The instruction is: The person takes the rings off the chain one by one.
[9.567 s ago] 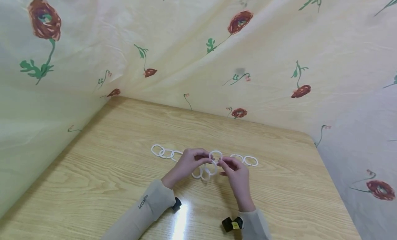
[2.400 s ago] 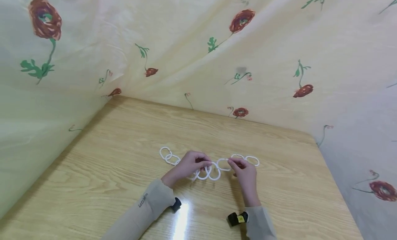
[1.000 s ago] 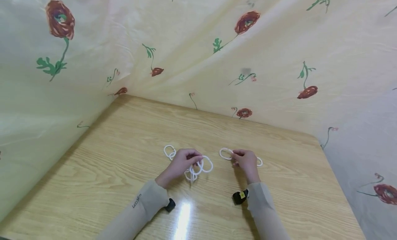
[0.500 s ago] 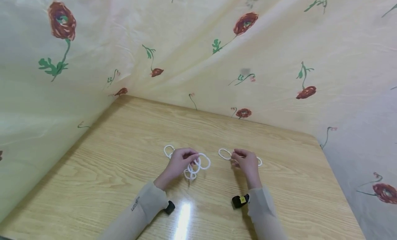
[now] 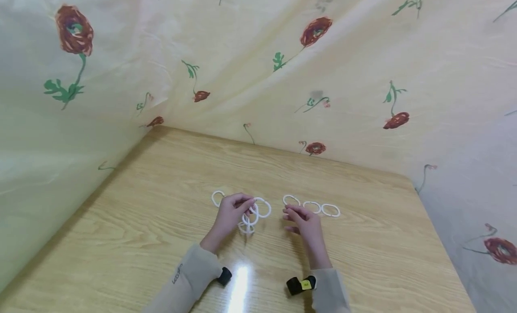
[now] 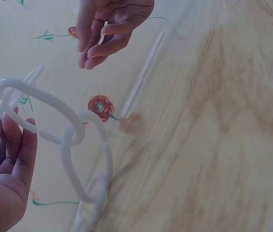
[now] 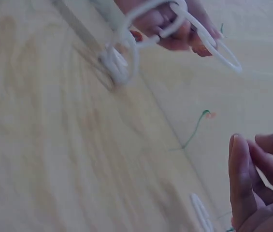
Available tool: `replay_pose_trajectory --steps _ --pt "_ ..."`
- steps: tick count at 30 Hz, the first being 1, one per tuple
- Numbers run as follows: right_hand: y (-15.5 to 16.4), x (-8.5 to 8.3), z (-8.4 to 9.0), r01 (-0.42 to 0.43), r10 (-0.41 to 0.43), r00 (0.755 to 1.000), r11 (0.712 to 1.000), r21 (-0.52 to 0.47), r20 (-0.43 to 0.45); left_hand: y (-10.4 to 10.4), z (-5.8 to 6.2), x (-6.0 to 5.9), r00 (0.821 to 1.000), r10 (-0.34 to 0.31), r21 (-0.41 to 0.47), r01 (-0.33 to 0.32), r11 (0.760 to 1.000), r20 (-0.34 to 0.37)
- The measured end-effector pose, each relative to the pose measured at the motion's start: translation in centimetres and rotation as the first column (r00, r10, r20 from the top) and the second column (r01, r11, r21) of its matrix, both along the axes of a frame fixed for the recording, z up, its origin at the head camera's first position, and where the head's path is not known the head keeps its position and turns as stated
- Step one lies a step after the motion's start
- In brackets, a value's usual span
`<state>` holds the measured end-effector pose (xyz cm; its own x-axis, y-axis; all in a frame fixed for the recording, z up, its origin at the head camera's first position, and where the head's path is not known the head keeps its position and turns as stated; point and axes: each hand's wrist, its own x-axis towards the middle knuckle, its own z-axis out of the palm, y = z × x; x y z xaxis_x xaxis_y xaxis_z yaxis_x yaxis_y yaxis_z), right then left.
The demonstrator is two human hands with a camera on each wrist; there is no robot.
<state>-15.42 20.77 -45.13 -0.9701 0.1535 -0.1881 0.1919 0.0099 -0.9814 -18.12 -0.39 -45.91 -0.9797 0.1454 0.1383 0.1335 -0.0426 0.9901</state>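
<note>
**Chain split, right hand free**

Your left hand [image 5: 231, 213] pinched the bunched chain of white plastic rings [image 5: 253, 213] above the wooden tabletop [image 5: 161, 205]. Your right hand [image 5: 302, 218] hovered relaxed, holding nothing, near three separate white rings [image 5: 312, 206]. Unhooking another link likely came next.

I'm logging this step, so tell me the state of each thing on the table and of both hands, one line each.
Left hand: fingers curled, gripping a chain of white rings.
Chain of white rings: linked, bunched, partly lifted off the table.
Right hand: fingers relaxed, holding nothing, just in front of the row.
Row of three white rings: lying flat on the table, not held; linking unclear.
Single ring: lying flat beside the left hand.
Wooden table: bare wood, glare near the wrists.
</note>
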Motion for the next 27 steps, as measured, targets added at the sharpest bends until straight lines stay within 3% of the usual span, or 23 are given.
replay_pose_trajectory --steps 7,14,27 --pt "-2.0 0.6 -0.8 -0.053 0.053 0.998 0.999 -0.003 -0.017 0.3 -0.2 0.0 0.998 0.059 0.045 -0.061 0.997 0.038" --pt "-3.2 0.9 -1.4 -0.087 0.085 0.994 0.996 -0.035 -0.062 0.8 -0.6 -0.1 0.996 0.075 0.063 -0.078 0.995 0.045" --pt "-4.2 0.9 -2.1 -0.047 0.032 0.996 0.982 -0.182 -0.08 1.3 -0.9 0.0 0.994 0.07 0.099 -0.078 0.992 0.084"
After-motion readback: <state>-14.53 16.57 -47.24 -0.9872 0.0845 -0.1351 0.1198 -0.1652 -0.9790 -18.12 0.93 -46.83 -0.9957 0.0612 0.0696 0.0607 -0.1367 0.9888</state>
